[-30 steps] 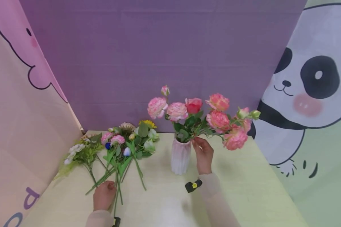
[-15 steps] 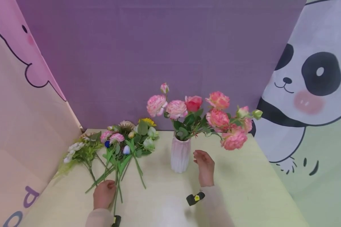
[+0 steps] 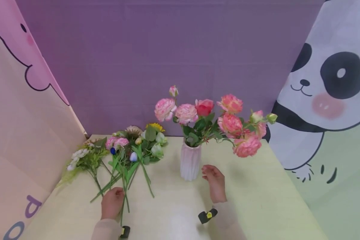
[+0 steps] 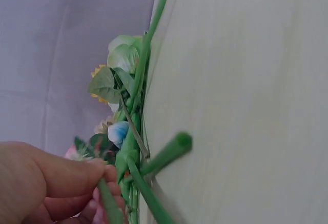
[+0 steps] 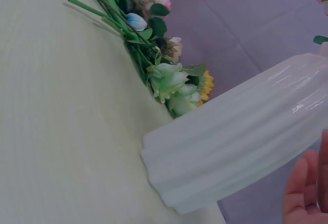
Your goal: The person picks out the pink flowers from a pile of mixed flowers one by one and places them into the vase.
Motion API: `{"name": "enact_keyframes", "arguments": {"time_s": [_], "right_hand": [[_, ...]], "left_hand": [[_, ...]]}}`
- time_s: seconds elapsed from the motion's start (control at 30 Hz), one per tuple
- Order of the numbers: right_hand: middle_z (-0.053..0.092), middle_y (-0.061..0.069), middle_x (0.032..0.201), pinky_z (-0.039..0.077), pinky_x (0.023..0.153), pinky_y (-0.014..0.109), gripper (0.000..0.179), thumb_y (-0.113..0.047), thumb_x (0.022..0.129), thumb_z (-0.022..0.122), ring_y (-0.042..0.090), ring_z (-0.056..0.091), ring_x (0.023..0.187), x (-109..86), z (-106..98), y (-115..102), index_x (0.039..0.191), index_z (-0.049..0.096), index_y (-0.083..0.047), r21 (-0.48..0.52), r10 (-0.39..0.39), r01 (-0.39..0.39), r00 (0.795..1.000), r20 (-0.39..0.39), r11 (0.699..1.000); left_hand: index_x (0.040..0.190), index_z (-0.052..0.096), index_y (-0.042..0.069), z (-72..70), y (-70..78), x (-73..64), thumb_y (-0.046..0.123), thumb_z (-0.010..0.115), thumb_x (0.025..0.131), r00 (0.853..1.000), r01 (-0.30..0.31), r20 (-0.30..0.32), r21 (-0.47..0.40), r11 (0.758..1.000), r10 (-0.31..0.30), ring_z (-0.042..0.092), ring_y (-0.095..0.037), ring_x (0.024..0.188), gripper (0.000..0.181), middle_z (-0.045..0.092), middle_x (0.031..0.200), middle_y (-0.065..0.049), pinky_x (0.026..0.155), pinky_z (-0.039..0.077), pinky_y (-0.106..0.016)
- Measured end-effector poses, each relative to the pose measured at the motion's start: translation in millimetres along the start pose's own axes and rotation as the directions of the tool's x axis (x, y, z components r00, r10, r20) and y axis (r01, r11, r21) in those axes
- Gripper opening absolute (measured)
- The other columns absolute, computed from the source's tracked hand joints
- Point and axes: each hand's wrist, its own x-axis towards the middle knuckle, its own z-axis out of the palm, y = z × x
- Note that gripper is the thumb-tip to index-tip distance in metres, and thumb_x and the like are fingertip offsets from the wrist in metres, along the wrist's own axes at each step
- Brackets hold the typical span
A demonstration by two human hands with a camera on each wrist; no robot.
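In the head view, a white ribbed vase (image 3: 189,165) stands upright on the table, holding pink peonies (image 3: 230,124) and a red-pink rose (image 3: 204,107); several blooms lean far out to the right. My right hand (image 3: 215,183) is just right of the vase, apart from it, fingers loosely bent and holding nothing. The right wrist view shows its fingertips (image 5: 297,183) beside the vase wall. At the front left, my left hand (image 3: 112,203) pinches a green flower stem (image 4: 108,201) between thumb and fingers. Which bloom that stem carries is hard to tell.
Left of the vase lies a pile of artificial flowers, among them a yellow flower (image 3: 156,127), a white-blue tulip (image 3: 133,156) and pale green blooms (image 3: 157,150). A white flower spray (image 3: 79,156) lies by the left wall. A purple backdrop (image 3: 180,66) closes off the rear.
My right hand has left the stems at the vase's mouth and dropped toward me, beside the vase. The left hand has shifted slightly to the right.
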Motion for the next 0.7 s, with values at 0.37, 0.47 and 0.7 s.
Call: {"name": "enact_keyframes", "arguments": {"time_s": [0.37, 0.47, 0.7], "right_hand": [[0.063, -0.005, 0.081, 0.052, 0.071, 0.023, 0.008, -0.004, 0.09, 0.06, 0.009, 0.059, 0.076, -4.6, -0.6, 9.7, 0.097, 0.062, 0.0, -0.003, 0.042, -0.041, 0.998, 0.049, 0.999], [0.063, -0.004, 0.081, 0.053, 0.071, 0.024, 0.014, -0.003, 0.089, 0.06, 0.01, 0.059, 0.075, -5.4, 0.4, 11.7, 0.101, 0.06, 0.005, -0.009, 0.033, -0.032, 0.998, 0.055, 0.999], [0.064, -0.004, 0.079, 0.053, 0.069, 0.024, 0.011, 0.0, 0.087, 0.06, 0.011, 0.059, 0.073, -9.8, 5.9, 15.3, 0.098, 0.06, 0.002, -0.004, 0.031, -0.031, 0.997, 0.075, 1.0]], "left_hand": [[0.116, 0.057, -0.003, 6.1, 19.0, -10.7, 0.006, 0.051, 0.095, 0.997, -0.052, -0.063, -0.111, 0.992, 0.045, 0.058, -0.029, 0.094, 0.024, 0.061, 0.106, -0.019, 0.076, 0.051, -0.041], [0.115, 0.057, -0.001, 8.2, 25.5, -14.2, 0.007, 0.051, 0.095, 0.995, -0.072, -0.084, -0.123, 0.99, 0.062, 0.057, -0.027, 0.092, 0.022, 0.061, 0.105, -0.016, 0.072, 0.05, -0.035], [0.115, 0.058, 0.003, 15.7, 46.7, -25.7, 0.008, 0.054, 0.095, 0.991, -0.069, -0.125, -0.148, 0.987, 0.051, 0.057, -0.025, 0.095, 0.021, 0.061, 0.105, -0.013, 0.077, 0.05, -0.037]]}}
